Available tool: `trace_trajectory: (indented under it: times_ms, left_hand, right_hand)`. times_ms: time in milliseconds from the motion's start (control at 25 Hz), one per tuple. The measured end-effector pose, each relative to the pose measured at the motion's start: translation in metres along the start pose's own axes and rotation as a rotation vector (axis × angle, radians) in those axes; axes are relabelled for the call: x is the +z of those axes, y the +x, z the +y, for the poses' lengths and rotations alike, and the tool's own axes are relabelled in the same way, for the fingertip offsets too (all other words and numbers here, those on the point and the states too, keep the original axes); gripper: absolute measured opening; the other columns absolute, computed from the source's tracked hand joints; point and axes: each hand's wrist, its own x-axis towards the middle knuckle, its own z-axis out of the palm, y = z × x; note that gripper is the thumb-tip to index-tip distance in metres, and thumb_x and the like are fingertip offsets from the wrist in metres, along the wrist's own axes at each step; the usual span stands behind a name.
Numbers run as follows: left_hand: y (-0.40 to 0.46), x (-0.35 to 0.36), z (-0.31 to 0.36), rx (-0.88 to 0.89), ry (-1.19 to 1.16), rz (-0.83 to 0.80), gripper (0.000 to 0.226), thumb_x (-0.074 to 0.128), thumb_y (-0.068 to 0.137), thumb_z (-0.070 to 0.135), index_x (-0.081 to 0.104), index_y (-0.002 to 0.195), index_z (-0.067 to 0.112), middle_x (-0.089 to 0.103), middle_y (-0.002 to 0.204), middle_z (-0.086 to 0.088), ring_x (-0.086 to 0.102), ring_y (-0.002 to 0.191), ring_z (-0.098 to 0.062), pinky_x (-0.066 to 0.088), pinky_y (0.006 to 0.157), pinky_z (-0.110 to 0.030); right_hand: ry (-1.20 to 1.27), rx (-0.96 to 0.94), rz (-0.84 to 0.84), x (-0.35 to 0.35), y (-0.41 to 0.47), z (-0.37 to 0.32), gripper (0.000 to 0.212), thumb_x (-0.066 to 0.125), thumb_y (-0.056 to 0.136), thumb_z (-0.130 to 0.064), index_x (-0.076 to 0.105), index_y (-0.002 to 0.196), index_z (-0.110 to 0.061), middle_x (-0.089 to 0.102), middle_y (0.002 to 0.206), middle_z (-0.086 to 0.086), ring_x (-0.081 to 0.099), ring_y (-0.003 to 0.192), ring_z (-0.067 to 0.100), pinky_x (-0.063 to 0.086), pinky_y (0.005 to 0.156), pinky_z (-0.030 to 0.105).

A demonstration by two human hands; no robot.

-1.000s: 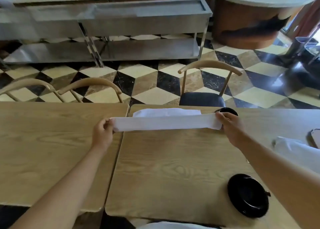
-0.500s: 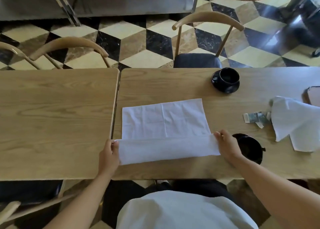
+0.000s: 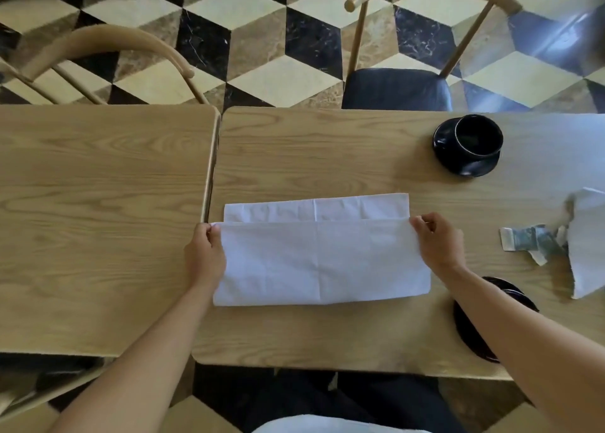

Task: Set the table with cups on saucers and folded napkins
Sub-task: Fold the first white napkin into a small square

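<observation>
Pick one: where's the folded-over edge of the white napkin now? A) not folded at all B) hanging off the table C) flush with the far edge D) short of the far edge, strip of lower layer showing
D: both hands, left hand and right hand, pinch the upper layer of the white napkin with a strip of the lower layer showing beyond it.

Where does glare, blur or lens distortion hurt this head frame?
Head view: a pale washed-out sheen covers the table's far right corner, and streaky glare crosses the floor top right; the wide-angle lens bows the table edges; the napkin, both hands and the cup on its saucer read fairly sharp, slightly soft overall.
</observation>
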Motion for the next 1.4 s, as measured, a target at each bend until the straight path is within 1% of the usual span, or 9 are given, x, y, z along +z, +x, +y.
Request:
trace_trajectory:
  times_ms: [80,200,360,520,760,880,1040,1160,1400]
  left_hand:
    - [0.013,0.012,-0.001,-0.003,0.075,-0.017,0.022,0.039,0.105,0.035,0.057,0.103,0.021,0.062,0.079,0.001,0.059,0.075,-0.029,0.045,0.064,-0.041]
    - [0.028,0.023,0.001,0.031,0.170,0.021,0.028,0.035,0.107,0.036,0.055,0.110,0.017,0.064,0.080,-0.004,0.058,0.072,-0.030,0.043,0.062,-0.041]
    - [0.036,0.030,0.007,0.010,0.245,0.029,0.026,0.035,0.108,0.034,0.052,0.109,0.015,0.063,0.078,-0.011,0.056,0.070,-0.035,0.036,0.059,-0.039]
    - [0.037,0.032,0.007,0.027,0.312,0.033,0.028,0.037,0.108,0.029,0.056,0.114,0.010,0.069,0.088,-0.020,0.059,0.076,-0.041,0.036,0.062,-0.039]
    - [0.045,0.038,0.011,0.078,0.328,0.045,0.030,0.038,0.107,0.031,0.057,0.112,0.009,0.071,0.090,-0.020,0.063,0.082,-0.044,0.042,0.064,-0.043]
    - [0.046,0.039,0.012,0.064,0.320,0.051,0.029,0.039,0.107,0.032,0.056,0.108,0.010,0.070,0.088,-0.019,0.062,0.079,-0.042,0.036,0.061,-0.040]
    - [0.046,0.040,0.012,0.061,0.331,0.041,0.025,0.039,0.107,0.034,0.051,0.100,0.012,0.067,0.078,-0.016,0.060,0.070,-0.040,0.043,0.058,-0.043]
    - [0.047,0.042,0.012,0.055,0.341,0.047,0.024,0.039,0.106,0.034,0.049,0.100,0.013,0.068,0.079,-0.014,0.059,0.069,-0.038,0.040,0.057,-0.041]
    - [0.045,0.045,0.008,0.065,0.372,0.079,0.019,0.041,0.106,0.029,0.049,0.102,0.012,0.067,0.078,-0.015,0.051,0.065,-0.032,0.033,0.056,-0.038]
  right_hand:
    - [-0.002,-0.012,0.000,0.009,0.019,-0.001,0.018,0.056,0.099,-0.039,0.066,0.095,-0.024,0.067,0.084,-0.009,0.060,0.074,0.008,0.042,0.056,0.026]
    - [-0.014,-0.052,0.019,0.019,0.038,-0.002,0.016,0.051,0.102,-0.037,0.062,0.100,-0.026,0.065,0.084,-0.011,0.059,0.075,0.009,0.039,0.057,0.026]
    - [-0.113,-0.120,0.053,0.031,0.052,-0.002,0.015,0.043,0.105,-0.037,0.056,0.107,-0.030,0.063,0.083,-0.007,0.054,0.071,0.022,0.036,0.060,0.033]
    - [-0.299,-0.178,0.060,0.040,0.068,-0.004,0.021,0.040,0.104,-0.043,0.052,0.104,-0.026,0.058,0.076,-0.001,0.048,0.068,0.028,0.035,0.061,0.036]
    - [-0.353,-0.209,0.133,0.049,0.072,-0.004,0.026,0.044,0.104,-0.038,0.057,0.105,-0.015,0.068,0.088,0.016,0.061,0.079,0.042,0.034,0.064,0.037]
    - [-0.298,-0.205,0.150,0.047,0.072,-0.003,0.024,0.048,0.103,-0.035,0.059,0.102,-0.013,0.068,0.095,0.015,0.060,0.087,0.041,0.033,0.070,0.036]
    - [-0.251,-0.182,0.155,0.044,0.074,-0.002,0.024,0.051,0.102,-0.036,0.062,0.104,-0.014,0.068,0.096,0.009,0.060,0.091,0.037,0.035,0.072,0.035]
    - [-0.218,-0.153,0.165,0.045,0.072,-0.004,0.025,0.051,0.101,-0.038,0.062,0.105,-0.016,0.069,0.097,0.006,0.060,0.093,0.035,0.037,0.073,0.035]
    - [-0.214,-0.076,0.151,0.046,0.072,-0.005,0.024,0.049,0.101,-0.038,0.060,0.106,-0.018,0.058,0.088,-0.006,0.057,0.090,0.031,0.036,0.074,0.035]
